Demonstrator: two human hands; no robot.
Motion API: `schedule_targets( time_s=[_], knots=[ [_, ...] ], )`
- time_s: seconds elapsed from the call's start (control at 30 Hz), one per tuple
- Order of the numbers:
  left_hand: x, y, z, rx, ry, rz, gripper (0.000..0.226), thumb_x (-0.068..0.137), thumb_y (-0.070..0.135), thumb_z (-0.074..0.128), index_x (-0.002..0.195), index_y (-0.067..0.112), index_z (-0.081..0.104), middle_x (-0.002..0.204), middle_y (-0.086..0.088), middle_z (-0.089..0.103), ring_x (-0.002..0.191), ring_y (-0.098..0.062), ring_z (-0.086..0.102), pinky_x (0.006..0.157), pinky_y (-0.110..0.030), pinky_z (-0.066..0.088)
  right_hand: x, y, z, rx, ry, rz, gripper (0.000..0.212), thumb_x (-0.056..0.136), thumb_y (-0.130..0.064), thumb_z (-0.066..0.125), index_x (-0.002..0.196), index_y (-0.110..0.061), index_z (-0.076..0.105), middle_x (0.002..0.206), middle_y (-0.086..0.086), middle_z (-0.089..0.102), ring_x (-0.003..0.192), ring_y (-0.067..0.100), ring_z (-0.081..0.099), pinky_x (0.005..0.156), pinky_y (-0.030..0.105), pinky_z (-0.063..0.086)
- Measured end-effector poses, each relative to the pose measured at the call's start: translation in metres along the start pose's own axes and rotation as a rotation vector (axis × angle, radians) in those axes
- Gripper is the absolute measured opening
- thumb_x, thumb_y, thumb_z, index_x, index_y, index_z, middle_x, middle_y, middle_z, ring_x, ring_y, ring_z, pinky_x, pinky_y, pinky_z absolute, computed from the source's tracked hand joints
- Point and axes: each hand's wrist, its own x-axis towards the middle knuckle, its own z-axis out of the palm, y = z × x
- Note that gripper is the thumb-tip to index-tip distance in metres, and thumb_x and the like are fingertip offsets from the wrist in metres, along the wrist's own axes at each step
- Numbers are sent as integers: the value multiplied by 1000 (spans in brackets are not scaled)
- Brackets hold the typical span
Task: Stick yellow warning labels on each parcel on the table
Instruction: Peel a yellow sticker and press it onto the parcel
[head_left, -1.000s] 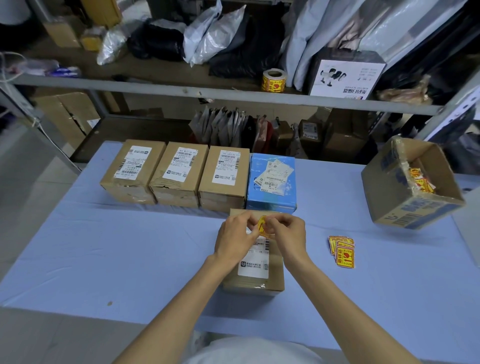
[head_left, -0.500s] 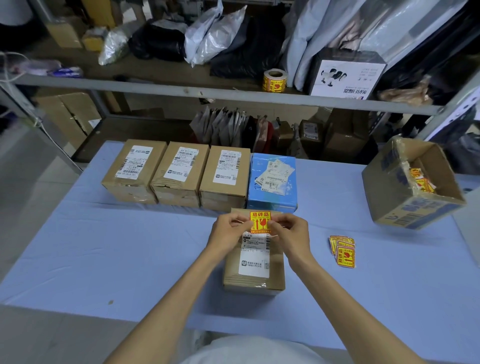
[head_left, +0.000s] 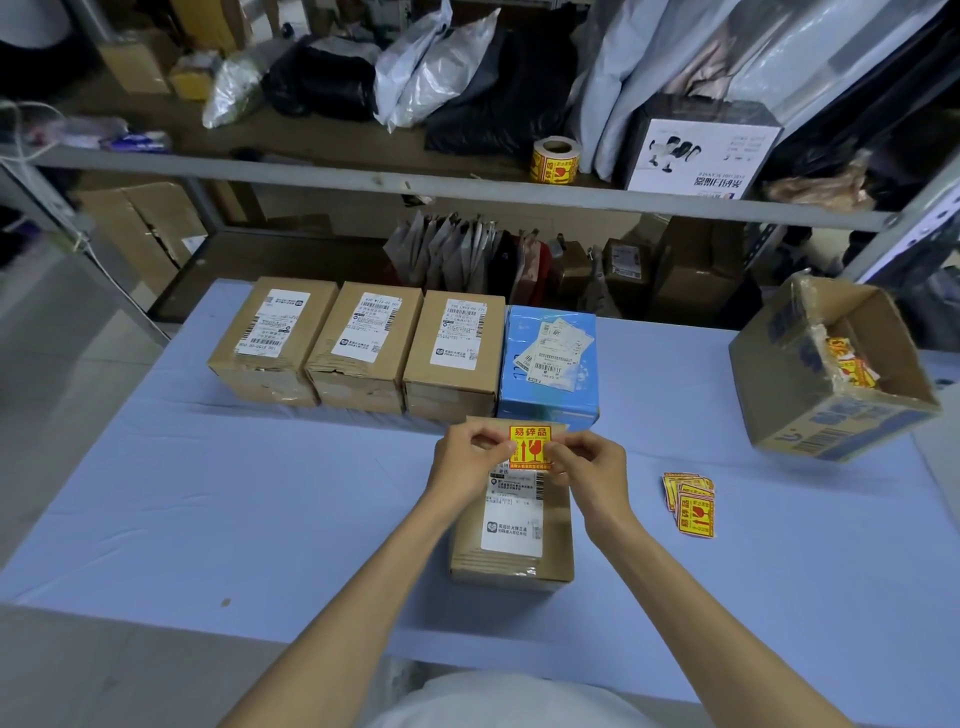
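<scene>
label over the near box, ready to go down

my left hand (head_left: 470, 457) and right hand (head_left: 589, 467) each pinch a side edge of the yellow label (head_left: 529, 448), held level over the far end of the box (head_left: 514, 519), whose long axis runs away from me; i judge the move is straight down.

A second ago the yellow warning label (head_left: 530, 448) showed only as a small tilted scrap, mostly hidden between the fingers of the left grip (head_left: 470, 462) and the right grip (head_left: 587, 467). Now it lies spread flat, face up. The grips have drawn slightly apart, each pinching a side edge, over the far end of the parcel (head_left: 511, 569).
</scene>
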Motion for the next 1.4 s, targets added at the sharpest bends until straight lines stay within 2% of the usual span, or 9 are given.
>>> schedule_targets(
  time_s=[0.17,0.3,0.43,0.57,0.63,0.93,1.1,1.27,1.4],
  knots=[
    [1,-7,0,12,-20,-15,8,86,24,70,90,19,64,88,6,65,79,-3,60,63,-14,44,0,4,-2,-22,-10,-1,4,85,-9,68,81,-9,69,76,4,70,64,9,64,52,15,49],
    [-1,-14,3,-2,-33,-48,8,85,26,71,88,22,65,91,4,68,87,-11,65,77,-28,55,-3,9,-5,-49,11,-2,1,84,-8,70,85,-8,70,77,6,70,64,9,65,50,13,47],
    [-7,-17,7,12,-23,-52,8,84,26,71,89,21,67,91,3,69,86,-10,65,69,-19,49,-8,19,-6,-116,44,11,4,83,-11,71,87,-10,70,78,4,71,69,12,66,54,14,48],
    [-14,-25,10,33,-9,-69,8,83,23,73,87,18,68,84,3,70,77,-6,65,65,-16,47,-16,26,-9,-161,54,13,17,81,-12,73,95,-15,65,71,4,70,71,17,68,63,28,56],
    [-18,-29,12,38,-4,-82,7,82,23,73,85,19,68,82,4,70,76,-8,65,64,-16,48,-20,28,-11,-164,51,18,25,81,-13,74,99,-19,57,68,4,70,69,16,68,59,24,52],
    [-31,-38,21,178,32,-43,20,80,24,75,93,19,60,80,9,64,80,-9,63,65,-19,50,-24,42,-19,-305,31,-15,19,77,-6,74,70,-10,57,71,8,67,70,22,67,57,27,53],
    [-30,-38,20,236,9,-22,26,76,21,78,90,18,56,72,10,64,80,-12,65,75,-36,56,-22,48,-20,-341,14,-21,20,75,-6,75,70,-10,57,71,8,66,71,25,67,64,38,58],
    [-30,-36,21,291,13,-17,24,76,22,77,88,18,57,70,11,62,80,-14,63,75,-33,53,-20,48,-17,-387,22,-47,17,72,-8,75,70,-6,58,67,5,64,68,24,64,65,42,55],
    [-28,-35,21,337,3,-20,24,75,24,77,87,17,57,67,14,61,79,-13,63,72,-30,50,-19,46,-15,-454,11,-60,16,73,-8,73,71,-6,57,67,3,62,64,18,58,61,36,50]
  ],
)
